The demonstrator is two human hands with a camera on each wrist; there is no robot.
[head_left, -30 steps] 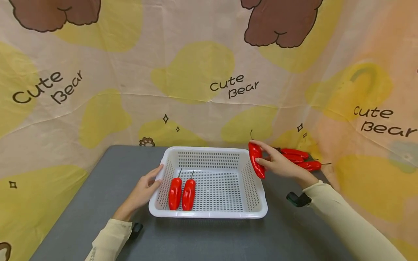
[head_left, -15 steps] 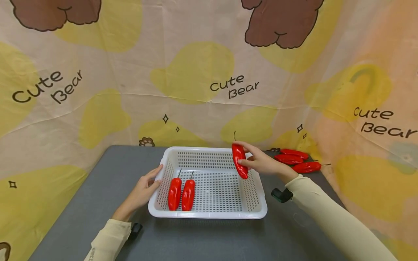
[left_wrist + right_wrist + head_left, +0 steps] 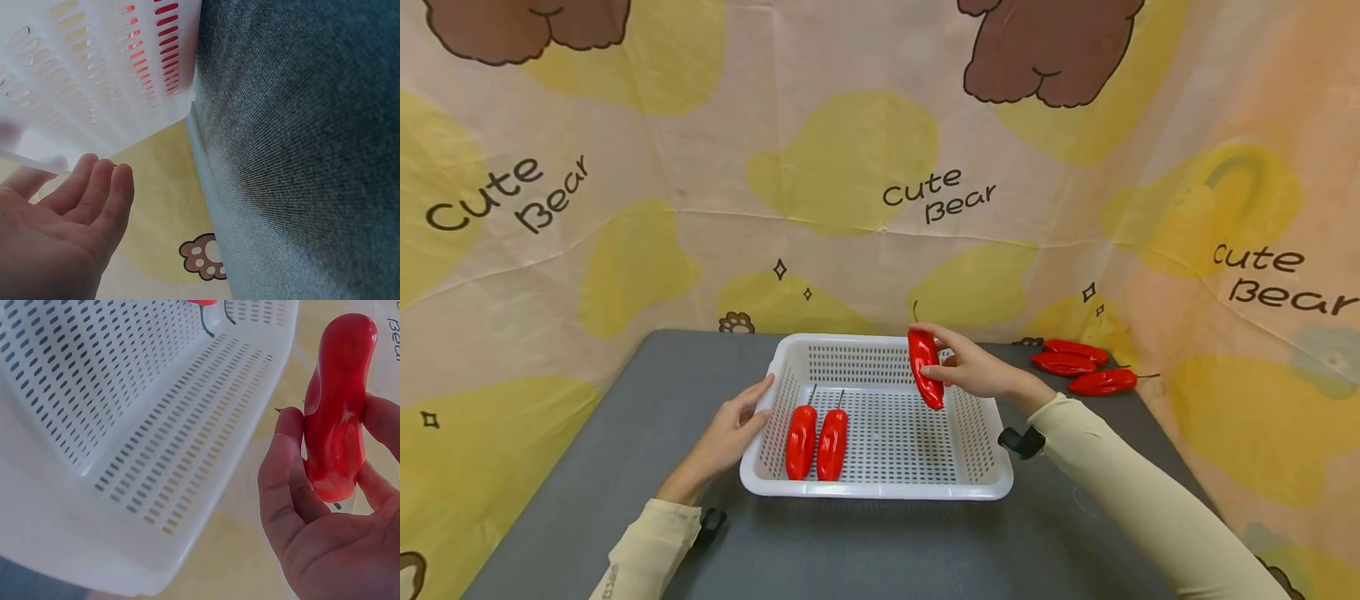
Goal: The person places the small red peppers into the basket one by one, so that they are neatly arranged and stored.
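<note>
My right hand (image 3: 973, 367) pinches a red chili pepper (image 3: 925, 368) between thumb and fingers, above the back right part of a white plastic basket (image 3: 880, 490). The thin dark stem points up in the head view. The right wrist view shows the same chili pepper (image 3: 340, 406) upright in the fingers, apart from the basket wall. At the basket's left side, my left hand (image 3: 730, 433) grips the rim; the left wrist view has its fingers (image 3: 100, 187) bent at the rim's edge. Inside lie two red chili peppers, one (image 3: 801, 442) beside another (image 3: 832, 444), stems toward the back.
At the table's back right corner lie 3 more red chili peppers (image 3: 1105, 382), close together. The grey table (image 3: 850, 550) carries the basket. A cloth backdrop (image 3: 835, 167) with a bear print rises behind and at the sides.
My right hand has moved left with the chili pepper, from the basket's right rim to over its inside. The left hand stays at the rim, and the two chili peppers inside have not moved.
</note>
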